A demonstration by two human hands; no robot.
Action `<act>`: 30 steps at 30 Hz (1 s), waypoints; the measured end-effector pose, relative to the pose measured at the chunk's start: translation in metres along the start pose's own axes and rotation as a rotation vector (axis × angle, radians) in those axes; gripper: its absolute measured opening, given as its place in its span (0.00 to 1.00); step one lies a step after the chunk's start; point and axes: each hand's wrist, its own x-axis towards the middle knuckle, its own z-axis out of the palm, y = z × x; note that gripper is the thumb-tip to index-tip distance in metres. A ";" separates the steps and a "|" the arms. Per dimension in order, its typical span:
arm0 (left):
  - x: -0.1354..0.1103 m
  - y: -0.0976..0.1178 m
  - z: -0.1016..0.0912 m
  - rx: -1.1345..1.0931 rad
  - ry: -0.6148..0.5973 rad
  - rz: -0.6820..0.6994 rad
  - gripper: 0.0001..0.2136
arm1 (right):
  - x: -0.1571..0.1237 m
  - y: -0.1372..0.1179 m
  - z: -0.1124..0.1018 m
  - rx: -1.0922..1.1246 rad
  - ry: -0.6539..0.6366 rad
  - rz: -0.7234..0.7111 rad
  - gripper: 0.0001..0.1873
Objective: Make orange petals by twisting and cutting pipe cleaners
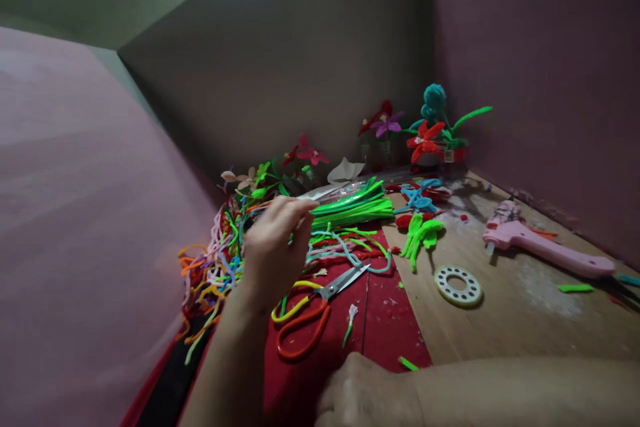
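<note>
My left hand (277, 243) is raised over the pile with its fingers curled closed. Whatever it may hold is hidden. Just beyond it lies a bundle of green pipe cleaners (355, 210) in clear wrapping. At the bottom edge, my right hand (357, 392) is blurred and partly cut off, its fingers folded inward around something I cannot make out. Between the hands, scissors (327, 292) with yellow and orange handles rest on the red cloth (385, 320), blades slightly apart. A short green-and-white pipe cleaner piece (350, 325) lies beside them.
Loose coloured pipe cleaners (215, 273) heap up at the left. On the wooden board (505, 327) sit a pink glue gun (545, 247), a round white spool (458, 285) and a green pipe cleaner shape (421, 235). Pipe cleaner flowers (426, 140) stand against the back wall.
</note>
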 end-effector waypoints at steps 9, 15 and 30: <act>-0.021 -0.053 0.081 0.440 -0.579 -0.283 0.11 | -0.001 0.001 0.001 -0.098 -0.048 -0.034 0.07; -0.021 -0.049 0.067 0.463 -0.591 -0.225 0.09 | -0.001 0.007 0.012 -0.043 0.063 -0.085 0.03; -0.052 -0.075 0.042 0.273 -0.295 -0.320 0.06 | -0.001 -0.003 -0.004 -0.127 -0.010 -0.048 0.10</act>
